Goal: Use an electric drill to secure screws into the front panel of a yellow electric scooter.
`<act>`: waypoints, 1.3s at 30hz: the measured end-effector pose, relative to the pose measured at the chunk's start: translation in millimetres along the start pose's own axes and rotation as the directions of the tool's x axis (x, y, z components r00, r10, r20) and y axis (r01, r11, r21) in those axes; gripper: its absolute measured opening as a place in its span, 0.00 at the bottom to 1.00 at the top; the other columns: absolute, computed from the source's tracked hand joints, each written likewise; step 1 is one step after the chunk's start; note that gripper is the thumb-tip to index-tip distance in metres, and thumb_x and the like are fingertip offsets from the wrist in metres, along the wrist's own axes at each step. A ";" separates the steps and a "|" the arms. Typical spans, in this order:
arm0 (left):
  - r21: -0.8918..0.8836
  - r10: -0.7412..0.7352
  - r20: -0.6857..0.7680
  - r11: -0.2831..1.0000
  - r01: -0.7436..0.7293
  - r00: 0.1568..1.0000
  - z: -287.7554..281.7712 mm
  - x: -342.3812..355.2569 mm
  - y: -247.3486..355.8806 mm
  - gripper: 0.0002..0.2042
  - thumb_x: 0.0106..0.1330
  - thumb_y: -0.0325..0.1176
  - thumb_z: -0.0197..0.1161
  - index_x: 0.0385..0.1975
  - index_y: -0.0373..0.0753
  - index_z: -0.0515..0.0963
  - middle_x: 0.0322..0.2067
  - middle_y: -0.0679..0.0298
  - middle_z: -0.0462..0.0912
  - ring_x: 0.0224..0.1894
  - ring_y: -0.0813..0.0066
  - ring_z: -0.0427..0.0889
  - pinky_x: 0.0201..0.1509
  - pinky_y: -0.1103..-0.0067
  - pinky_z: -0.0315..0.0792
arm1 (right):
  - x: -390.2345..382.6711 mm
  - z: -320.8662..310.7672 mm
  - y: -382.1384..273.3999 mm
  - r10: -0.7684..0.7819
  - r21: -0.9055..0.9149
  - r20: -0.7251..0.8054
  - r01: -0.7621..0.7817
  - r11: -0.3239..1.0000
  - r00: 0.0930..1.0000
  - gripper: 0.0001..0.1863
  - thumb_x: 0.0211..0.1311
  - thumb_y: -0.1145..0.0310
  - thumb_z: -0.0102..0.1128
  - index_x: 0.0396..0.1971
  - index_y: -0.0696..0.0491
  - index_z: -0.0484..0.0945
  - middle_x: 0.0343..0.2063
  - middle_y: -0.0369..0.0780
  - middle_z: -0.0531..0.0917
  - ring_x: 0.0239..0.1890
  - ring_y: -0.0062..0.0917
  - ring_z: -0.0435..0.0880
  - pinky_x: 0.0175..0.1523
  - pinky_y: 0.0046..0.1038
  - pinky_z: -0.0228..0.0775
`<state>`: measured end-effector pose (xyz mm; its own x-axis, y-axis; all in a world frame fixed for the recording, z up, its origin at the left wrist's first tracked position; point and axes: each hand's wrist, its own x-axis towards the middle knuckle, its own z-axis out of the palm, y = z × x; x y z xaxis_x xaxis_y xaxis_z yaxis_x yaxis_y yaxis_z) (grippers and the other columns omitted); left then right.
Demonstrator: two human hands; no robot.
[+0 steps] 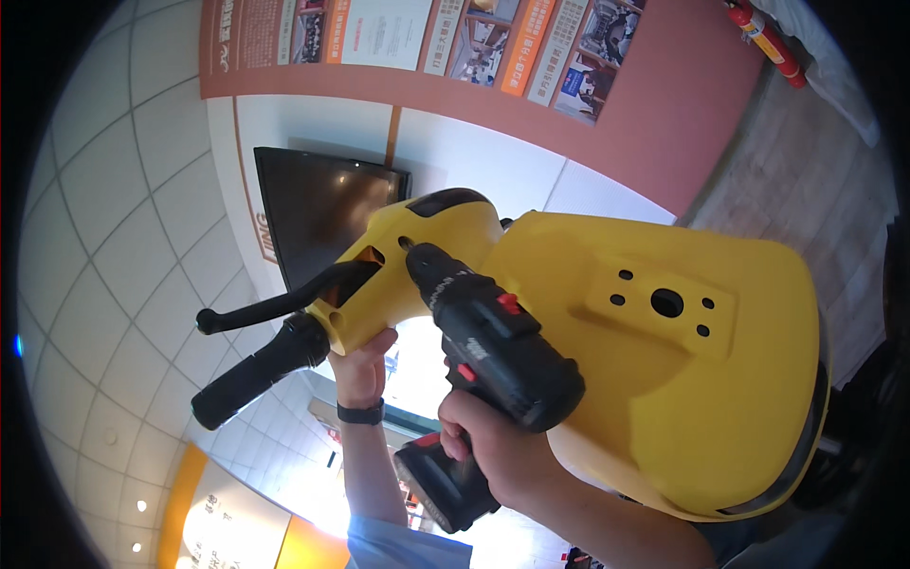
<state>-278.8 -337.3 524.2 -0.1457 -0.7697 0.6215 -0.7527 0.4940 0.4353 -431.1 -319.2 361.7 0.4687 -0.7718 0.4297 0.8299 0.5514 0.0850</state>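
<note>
I hold the big yellow moulded housing [664, 379] overhead, my left hand [360, 365] closed under its neck beside the black handlebar grip [251, 372]. My right hand [493, 446] is wrapped tight around the cordless drill [493, 341], its tip set in a hole on that neck; I judge I'm driving a screw, needing steady, straight pressure next.

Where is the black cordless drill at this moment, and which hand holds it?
In the head view, the black cordless drill is at centre, gripped by the right hand, its tip against the yellow housing near the black handlebar grip.
</note>
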 end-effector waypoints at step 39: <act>-0.013 0.061 0.020 0.998 -0.060 0.998 -13.9 4.0 -21.9 0.28 0.46 0.18 0.60 0.53 0.38 0.70 0.49 0.65 0.74 0.55 0.66 0.71 0.60 0.70 0.64 | 4.3 -9.2 3.3 0.117 0.214 0.105 -0.138 0.967 0.988 0.16 0.50 0.76 0.53 0.41 0.58 0.68 0.15 0.37 0.69 0.14 0.22 0.67 0.26 0.26 0.62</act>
<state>-254.0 -345.6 526.2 -0.2039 -0.7464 0.6335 -0.7344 0.5446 0.4052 -423.5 -323.7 355.6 0.5286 -0.6643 0.5284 0.6735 0.7072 0.2153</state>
